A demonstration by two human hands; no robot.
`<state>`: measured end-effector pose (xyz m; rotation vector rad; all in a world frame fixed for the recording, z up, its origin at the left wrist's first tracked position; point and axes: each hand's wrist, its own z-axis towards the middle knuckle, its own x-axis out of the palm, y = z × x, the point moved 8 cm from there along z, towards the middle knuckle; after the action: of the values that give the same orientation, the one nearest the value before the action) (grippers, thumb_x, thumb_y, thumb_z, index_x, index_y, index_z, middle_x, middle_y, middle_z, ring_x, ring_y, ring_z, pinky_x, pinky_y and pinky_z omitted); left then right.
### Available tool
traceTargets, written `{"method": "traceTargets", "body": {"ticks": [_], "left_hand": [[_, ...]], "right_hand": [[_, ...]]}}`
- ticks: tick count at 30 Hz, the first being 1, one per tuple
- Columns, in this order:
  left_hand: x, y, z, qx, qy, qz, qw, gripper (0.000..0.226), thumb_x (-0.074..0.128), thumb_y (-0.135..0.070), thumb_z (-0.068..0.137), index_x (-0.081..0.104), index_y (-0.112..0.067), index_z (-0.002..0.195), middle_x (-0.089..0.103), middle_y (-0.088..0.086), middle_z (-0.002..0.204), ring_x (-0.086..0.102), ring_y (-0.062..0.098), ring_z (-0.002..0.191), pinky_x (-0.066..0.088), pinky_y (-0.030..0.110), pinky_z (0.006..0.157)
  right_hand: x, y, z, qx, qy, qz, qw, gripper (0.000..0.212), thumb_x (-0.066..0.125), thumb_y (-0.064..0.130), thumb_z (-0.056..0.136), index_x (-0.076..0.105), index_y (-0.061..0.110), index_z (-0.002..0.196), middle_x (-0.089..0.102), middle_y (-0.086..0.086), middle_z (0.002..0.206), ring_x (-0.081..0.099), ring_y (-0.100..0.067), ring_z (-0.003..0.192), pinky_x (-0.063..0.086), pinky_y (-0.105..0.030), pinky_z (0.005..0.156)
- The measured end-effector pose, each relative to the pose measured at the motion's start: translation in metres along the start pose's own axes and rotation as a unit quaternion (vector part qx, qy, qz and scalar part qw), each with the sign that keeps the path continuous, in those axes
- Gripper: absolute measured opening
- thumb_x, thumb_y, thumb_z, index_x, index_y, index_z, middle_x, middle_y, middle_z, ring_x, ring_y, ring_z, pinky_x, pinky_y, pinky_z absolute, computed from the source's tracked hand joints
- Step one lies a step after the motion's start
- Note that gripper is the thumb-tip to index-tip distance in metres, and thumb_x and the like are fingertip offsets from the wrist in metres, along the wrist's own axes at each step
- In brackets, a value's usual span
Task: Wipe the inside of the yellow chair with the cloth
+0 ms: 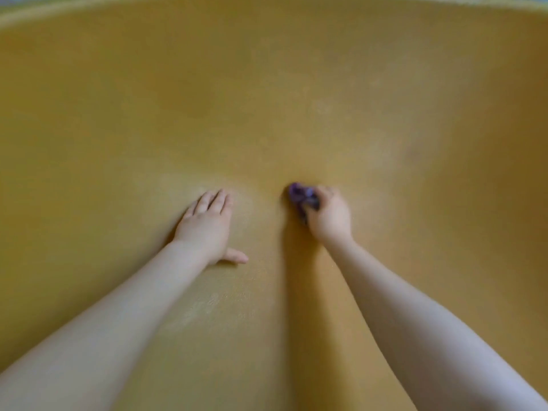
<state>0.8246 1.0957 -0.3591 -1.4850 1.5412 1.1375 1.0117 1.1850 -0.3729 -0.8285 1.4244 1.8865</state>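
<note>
The curved inside of the yellow chair (267, 99) fills almost the whole head view. My right hand (329, 216) grips a small bunched purple cloth (299, 194) and holds it against the chair's inner surface, right of centre. My left hand (207, 226) rests flat on the yellow surface to the left of the cloth, fingers straight and thumb spread out to the right. Both forearms reach in from the bottom corners. The picture is somewhat blurred.
The chair's upper rim (89, 10) curves along the top edge of the view. Faint pale smears (207, 304) show on the yellow surface between my forearms. Nothing else lies inside the chair.
</note>
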Motion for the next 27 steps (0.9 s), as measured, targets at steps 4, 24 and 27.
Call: {"method": "traceTargets", "body": {"ticks": [4,24,27], "left_hand": [[0.013,0.003,-0.001,0.008,-0.005,-0.01,1.0,0.124,0.065,-0.066,0.067,-0.01,-0.009,0.149,-0.019,0.003,0.156,-0.015,0.02,0.144,-0.001,0.034,0.119],[0.02,-0.001,-0.009,-0.016,0.002,-0.005,1.0,0.116,0.062,-0.062,0.074,-0.008,-0.01,0.149,-0.022,0.004,0.155,-0.015,0.021,0.144,-0.003,0.034,0.117],[0.018,0.002,-0.011,-0.03,-0.016,0.0,0.999,0.121,0.063,-0.065,0.07,-0.008,-0.007,0.149,-0.02,0.005,0.156,-0.014,0.02,0.144,-0.003,0.033,0.117]], "right_hand": [[-0.017,-0.011,0.015,0.095,-0.076,-0.006,0.993,0.025,0.051,0.006,0.083,0.062,0.01,0.105,0.056,-0.017,0.106,0.052,-0.037,0.092,0.038,-0.036,0.072],[-0.018,-0.027,-0.044,0.013,0.005,-0.146,0.989,0.04,0.042,0.007,0.09,0.052,0.023,0.126,0.042,-0.012,0.122,0.045,-0.033,0.093,0.038,-0.032,0.076],[0.013,0.013,-0.061,0.002,0.01,-0.074,0.997,0.035,0.046,0.008,0.09,0.056,0.018,0.123,0.046,-0.015,0.118,0.049,-0.035,0.089,0.037,-0.033,0.075]]}}
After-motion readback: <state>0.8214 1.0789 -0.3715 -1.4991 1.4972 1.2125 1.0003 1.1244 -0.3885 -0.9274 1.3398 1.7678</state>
